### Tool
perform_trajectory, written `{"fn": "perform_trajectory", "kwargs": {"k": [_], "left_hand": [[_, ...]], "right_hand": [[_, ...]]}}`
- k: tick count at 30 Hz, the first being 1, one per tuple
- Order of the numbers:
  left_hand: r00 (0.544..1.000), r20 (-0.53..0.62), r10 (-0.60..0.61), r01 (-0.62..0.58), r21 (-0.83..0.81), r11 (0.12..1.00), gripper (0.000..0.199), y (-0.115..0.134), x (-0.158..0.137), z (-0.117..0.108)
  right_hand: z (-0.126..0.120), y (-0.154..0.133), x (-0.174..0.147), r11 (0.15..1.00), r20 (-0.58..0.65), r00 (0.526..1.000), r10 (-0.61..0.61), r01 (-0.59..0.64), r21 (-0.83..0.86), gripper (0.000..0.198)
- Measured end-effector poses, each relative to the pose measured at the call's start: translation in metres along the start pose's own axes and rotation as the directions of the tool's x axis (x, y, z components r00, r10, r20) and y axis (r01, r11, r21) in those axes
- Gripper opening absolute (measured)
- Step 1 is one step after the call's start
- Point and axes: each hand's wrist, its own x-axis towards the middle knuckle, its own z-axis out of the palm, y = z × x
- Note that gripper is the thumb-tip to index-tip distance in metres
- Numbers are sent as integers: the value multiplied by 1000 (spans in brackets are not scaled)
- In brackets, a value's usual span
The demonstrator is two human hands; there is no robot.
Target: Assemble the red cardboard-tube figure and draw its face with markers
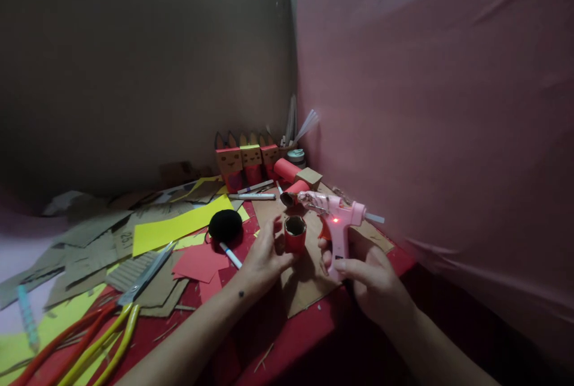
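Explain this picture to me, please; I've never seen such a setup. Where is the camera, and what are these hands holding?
There is no machine: these are a person's bare hands, seen from a camera on their head, looking forward and down. The right hand holds a pink glue gun. The left hand curves beside a short red tube; how firmly it grips is unclear. On the red surface lie scissors, cardboard scraps and yellow paper. Farther back stand small figures with pointed ears.

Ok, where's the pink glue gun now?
In the head view, right of centre: the pink glue gun is in the right hand, just right of the upright red tube.
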Motion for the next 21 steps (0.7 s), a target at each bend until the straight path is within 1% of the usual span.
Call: {"fn": "perform_trajectory", "kwargs": {"k": [1, 2, 3, 4, 5, 6, 7, 8, 9, 10, 11, 12, 13, 14, 15, 16, 17, 18, 19, 20, 21], "left_hand": [[996, -88, 6, -1, 55, 999, 62, 7, -6, -4], [985, -173, 22, -1, 125, 992, 54, 16, -14, -7], [972, -233, 42, -2, 171, 985, 43, 25, -23, -9], [966, -249, 68, -26, 166, 986, 37, 33, -33, -10], [978, -201, 58, -29, 146, 989, 35, 41, -42, -8], [993, -109, 39, -26, 112, 993, 34, 47, -50, -5], [999, -21, 30, -29, 62, 998, 33, 52, -58, -1], [999, 34, 14, -14, 7, 1000, 33, 54, -64, 3], [999, 33, -16, 17, -33, 999, 32, 54, -67, 7], [998, 9, -56, 56, -53, 997, 33, 53, -69, 10], [994, -36, -102, 100, -57, 993, 36, 51, -70, 11], [986, -87, -144, 140, -52, 989, 39, 49, -70, 10], [978, -120, -173, 168, -47, 985, 42, 46, -69, 7], [973, -137, -188, 182, -52, 982, 44, 44, -68, 3], [971, -138, -195, 186, -70, 980, 47, 43, -68, -2], [972, -133, -194, 182, -99, 978, 48, 43, -69, -8], [974, -134, -181, 165, -119, 979, 47, 44, -71, -15], [978, -138, -159, 143, -116, 983, 43, 45, -73, -21], [980, -147, -131, 117, -95, 989, 38, 46, -76, -27], [983, -150, -103, 96, -53, 994, 32, 48, -78, -32], [985, -150, -87, 88, 2, 996, 27, 50, -80, -36]], "right_hand": [[0, 2, 0, 998, 8, 998, -55, 55, -42, 25], [0, 5, 0, 989, 23, 994, -106, 108, -97, 28], [1, 9, 0, 973, 46, 987, -156, 161, -163, 30], [4, 13, 1, 949, 72, 977, -203, 214, -231, 33], [8, 18, 2, 914, 106, 961, -256, 276, -296, 37], [13, 24, 3, 868, 146, 937, -317, 348, -354, 42], [19, 30, 4, 812, 189, 904, -384, 428, -397, 50], [26, 35, 5, 748, 230, 867, -441, 497, -440, 60], [33, 41, 6, 677, 265, 825, -499, 562, -476, 69], [38, 45, 5, 607, 306, 780, -546, 620, -497, 78], [42, 48, 5, 558, 349, 746, -567, 660, -503, 86], [45, 49, 5, 538, 385, 727, -569, 683, -494, 92], [44, 49, 5, 544, 406, 721, -562, 692, -475, 93], [41, 47, 6, 566, 404, 731, -550, 682, -463, 90], [36, 43, 8, 593, 376, 754, -538, 656, -466, 83], [29, 39, 12, 613, 326, 775, -541, 629, -478, 70], [21, 34, 17, 616, 252, 811, -528, 570, -543, 58], [13, 31, 24, 611, 181, 835, -520, 512, -604, 57], [6, 28, 33, 630, 133, 869, -477, 444, -638, 61], [0, 27, 42, 670, 96, 914, -394, 357, -651, 70], [-4, 28, 51, 712, 97, 961, -258, 257, -653, 82]]}}
